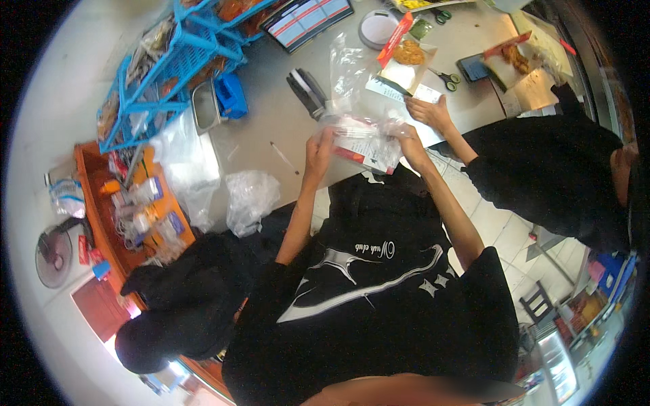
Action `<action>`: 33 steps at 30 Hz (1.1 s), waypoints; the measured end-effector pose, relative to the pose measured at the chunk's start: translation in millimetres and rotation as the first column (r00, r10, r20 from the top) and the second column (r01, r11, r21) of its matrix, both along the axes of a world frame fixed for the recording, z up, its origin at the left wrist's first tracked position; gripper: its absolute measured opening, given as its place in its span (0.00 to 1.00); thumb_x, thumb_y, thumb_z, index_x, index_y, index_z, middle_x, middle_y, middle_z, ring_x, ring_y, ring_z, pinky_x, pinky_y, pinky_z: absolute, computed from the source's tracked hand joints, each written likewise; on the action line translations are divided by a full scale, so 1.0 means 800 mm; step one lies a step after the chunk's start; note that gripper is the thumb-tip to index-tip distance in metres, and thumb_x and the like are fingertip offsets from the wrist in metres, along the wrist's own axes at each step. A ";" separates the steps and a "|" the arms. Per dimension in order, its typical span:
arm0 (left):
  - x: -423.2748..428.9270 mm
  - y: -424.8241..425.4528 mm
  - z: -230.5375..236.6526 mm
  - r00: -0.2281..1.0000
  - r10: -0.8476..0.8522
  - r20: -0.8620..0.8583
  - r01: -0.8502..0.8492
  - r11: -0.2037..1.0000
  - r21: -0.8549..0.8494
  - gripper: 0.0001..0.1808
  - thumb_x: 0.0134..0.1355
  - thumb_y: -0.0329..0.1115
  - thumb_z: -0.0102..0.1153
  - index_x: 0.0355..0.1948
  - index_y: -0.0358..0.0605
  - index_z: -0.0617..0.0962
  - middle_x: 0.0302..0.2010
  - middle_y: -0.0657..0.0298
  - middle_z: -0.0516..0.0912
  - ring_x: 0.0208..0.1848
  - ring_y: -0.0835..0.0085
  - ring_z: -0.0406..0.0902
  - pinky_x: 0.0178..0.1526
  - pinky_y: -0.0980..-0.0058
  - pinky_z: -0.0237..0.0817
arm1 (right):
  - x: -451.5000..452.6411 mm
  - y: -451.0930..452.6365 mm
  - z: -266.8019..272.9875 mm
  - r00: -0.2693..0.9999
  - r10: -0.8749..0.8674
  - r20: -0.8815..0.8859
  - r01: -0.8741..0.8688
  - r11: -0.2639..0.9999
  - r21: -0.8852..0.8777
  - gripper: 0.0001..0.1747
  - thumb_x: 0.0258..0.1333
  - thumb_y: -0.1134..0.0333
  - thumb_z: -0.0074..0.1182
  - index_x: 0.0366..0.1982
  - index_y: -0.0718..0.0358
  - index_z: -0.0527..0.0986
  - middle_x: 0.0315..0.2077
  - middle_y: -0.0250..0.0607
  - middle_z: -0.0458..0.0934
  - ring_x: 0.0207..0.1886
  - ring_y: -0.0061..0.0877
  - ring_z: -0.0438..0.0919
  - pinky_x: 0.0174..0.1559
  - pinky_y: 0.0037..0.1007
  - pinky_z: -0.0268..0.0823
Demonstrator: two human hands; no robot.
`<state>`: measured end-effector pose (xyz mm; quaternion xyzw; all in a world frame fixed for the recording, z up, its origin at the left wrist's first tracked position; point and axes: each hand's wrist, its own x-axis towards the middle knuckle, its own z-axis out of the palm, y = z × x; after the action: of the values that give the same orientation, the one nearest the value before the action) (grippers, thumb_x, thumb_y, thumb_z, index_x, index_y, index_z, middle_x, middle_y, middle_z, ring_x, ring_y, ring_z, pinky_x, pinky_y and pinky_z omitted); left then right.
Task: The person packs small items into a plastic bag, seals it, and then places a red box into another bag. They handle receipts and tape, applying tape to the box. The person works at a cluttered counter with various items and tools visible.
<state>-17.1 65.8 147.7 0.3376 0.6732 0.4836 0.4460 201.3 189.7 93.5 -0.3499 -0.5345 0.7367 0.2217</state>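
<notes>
A clear plastic bag (350, 124) with a red and white box or packet (366, 152) in it is stretched between my two hands at the counter's front edge. My left hand (319, 152) grips the bag's left side, and my right hand (412, 147) grips its right side near the top. Beyond the bag lies another clear plastic bag (345, 71). Left of that is a black and grey object (306, 91), its kind unclear. An open paper box (406, 68) with fried food in it stands to the right, on a printed paper slip (386, 90).
A co-worker's hand (429, 112) rests on the counter close to my right hand. Green-handled scissors (449, 80), a phone (473, 67), a round scale (378, 28), a pen (281, 153), a steel tray (206, 107) and blue baskets (167, 71) surround the work area. Another person (193, 299) is at left.
</notes>
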 end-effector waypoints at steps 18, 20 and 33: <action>0.059 0.000 -0.048 0.999 -0.034 -0.013 0.036 0.972 0.233 0.36 0.63 0.41 0.61 0.68 0.39 0.63 0.64 0.54 0.68 0.61 0.60 0.68 0.62 0.60 0.61 | -0.065 -0.030 0.021 0.935 -0.229 0.269 0.204 0.972 0.120 0.13 0.56 0.72 0.48 0.40 0.69 0.80 0.33 0.55 0.83 0.37 0.46 0.81 0.42 0.43 0.69; 0.084 0.002 -0.076 0.871 0.009 -0.491 0.114 0.969 0.220 0.44 0.58 0.46 0.66 0.69 0.38 0.60 0.66 0.50 0.64 0.69 0.53 0.56 0.68 0.51 0.50 | -0.076 -0.036 0.027 0.933 -0.231 0.277 0.170 0.959 0.227 0.14 0.57 0.71 0.48 0.40 0.69 0.80 0.34 0.57 0.82 0.38 0.48 0.80 0.44 0.44 0.68; 0.042 0.039 -0.085 0.717 0.242 -0.653 0.009 0.934 0.356 0.19 0.66 0.36 0.56 0.56 0.43 0.76 0.51 0.59 0.80 0.48 0.67 0.78 0.49 0.68 0.72 | -0.022 0.011 0.198 0.916 0.357 0.185 -0.402 0.834 0.379 0.30 0.57 0.60 0.63 0.58 0.65 0.71 0.55 0.46 0.74 0.58 0.30 0.73 0.59 0.34 0.64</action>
<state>16.7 96.8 79.5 0.5193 0.7182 0.4581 0.0687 183.4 198.2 251.8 -0.2212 -0.7464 0.6178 0.1106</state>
